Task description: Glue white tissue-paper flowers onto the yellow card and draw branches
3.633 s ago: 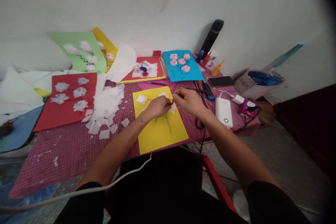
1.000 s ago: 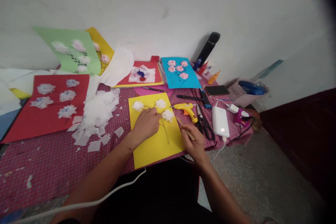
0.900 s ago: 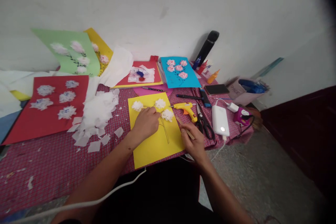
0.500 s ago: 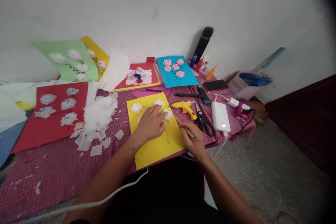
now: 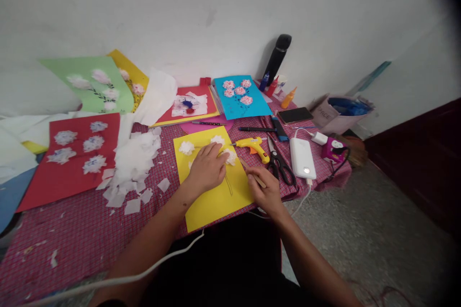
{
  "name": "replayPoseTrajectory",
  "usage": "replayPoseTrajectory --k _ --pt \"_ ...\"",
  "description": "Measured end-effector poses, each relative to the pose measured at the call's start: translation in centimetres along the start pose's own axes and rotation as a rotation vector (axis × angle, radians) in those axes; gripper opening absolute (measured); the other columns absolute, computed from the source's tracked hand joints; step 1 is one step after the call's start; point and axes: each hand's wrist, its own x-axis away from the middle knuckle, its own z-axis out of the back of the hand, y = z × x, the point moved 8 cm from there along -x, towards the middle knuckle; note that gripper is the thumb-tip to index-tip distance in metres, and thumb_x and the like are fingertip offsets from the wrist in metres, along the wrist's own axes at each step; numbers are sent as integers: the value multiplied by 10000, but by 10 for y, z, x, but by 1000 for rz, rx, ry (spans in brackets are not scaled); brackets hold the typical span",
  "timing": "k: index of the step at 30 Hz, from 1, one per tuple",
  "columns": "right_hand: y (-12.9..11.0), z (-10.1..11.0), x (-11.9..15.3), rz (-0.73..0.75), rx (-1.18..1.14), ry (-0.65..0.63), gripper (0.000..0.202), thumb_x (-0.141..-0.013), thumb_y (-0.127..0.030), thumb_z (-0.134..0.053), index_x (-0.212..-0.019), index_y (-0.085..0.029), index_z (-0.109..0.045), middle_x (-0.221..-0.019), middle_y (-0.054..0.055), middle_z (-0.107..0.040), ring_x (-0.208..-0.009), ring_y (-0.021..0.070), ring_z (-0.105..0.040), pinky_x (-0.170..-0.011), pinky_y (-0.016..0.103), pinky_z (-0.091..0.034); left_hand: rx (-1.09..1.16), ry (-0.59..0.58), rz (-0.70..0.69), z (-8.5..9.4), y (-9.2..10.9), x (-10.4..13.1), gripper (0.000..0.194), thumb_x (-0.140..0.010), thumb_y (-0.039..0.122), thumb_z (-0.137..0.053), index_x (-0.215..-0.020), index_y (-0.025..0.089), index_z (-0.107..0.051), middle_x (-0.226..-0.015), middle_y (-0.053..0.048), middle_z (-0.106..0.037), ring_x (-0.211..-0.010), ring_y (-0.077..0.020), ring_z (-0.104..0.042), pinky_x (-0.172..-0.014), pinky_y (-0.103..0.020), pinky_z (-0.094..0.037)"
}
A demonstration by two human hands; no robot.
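Observation:
A yellow sheet (image 5: 212,208) lies in front of me, with white tissue-paper flowers on its upper part and thin drawn stem lines. My left hand (image 5: 207,168) rests palm down over it, fingers stretched out among the blossoms, and covers part of the sheet. Its thumb and index finger touch the right-hand white flower (image 5: 229,157). Closed around a thin light-brown wooden stick (image 5: 248,167), my right hand (image 5: 265,191) sits at the sheet's right edge. The stick's tip points toward that flower.
Beyond the sheet lie a yellow glue gun (image 5: 254,146), black scissors (image 5: 279,165) and a white power bank (image 5: 302,158). Tissue-paper squares (image 5: 135,165) are piled on the left beside a red flower sheet (image 5: 77,172). Paint bottles (image 5: 272,87) and a black flask (image 5: 278,57) stand behind.
The view has shifted very slightly. Both hands and the wooden stick keep practically the same place over the yellow sheet.

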Motion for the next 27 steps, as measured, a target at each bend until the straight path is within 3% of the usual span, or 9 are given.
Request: replayPoseTrajectory --k 11,19,24,27 --pt "-4 1 -3 -1 4 10 171 -962 -159 -593 -1052 -238 -717 -973 61 -756 -904 217 -722 -824 358 -569 5 20 -30 3 4 0 372 -953 224 -549 -1298 177 -678 -1452 -176 -565 -1396 -354 -495 -1174 -522 -418" --pt "1 0 -1 -45 5 -9 152 -972 -184 -586 -1049 -234 -707 -989 64 -744 -929 221 -710 -853 372 -555 104 270 79 27 -38 8 378 -942 156 -526 -1280 173 -694 -1334 -154 -652 -1275 -307 -591 -1110 -506 -476" --pt "14 1 4 -145 -23 11 107 -974 -226 -590 -1007 -236 -692 -938 45 -715 -863 209 -689 -812 359 -554 87 319 106 34 -51 13 291 -944 155 -536 -1155 167 -737 -1200 -124 -715 -1144 -290 -653 -1048 -479 -506" --pt "24 4 9 -233 -23 52 84 -961 -268 -599 -953 -235 -676 -840 34 -693 -782 210 -669 -717 340 -554 102 322 146 36 -59 12 205 -986 246 -542 -980 169 -732 -1085 -116 -740 -1062 -285 -676 -998 -464 -524"
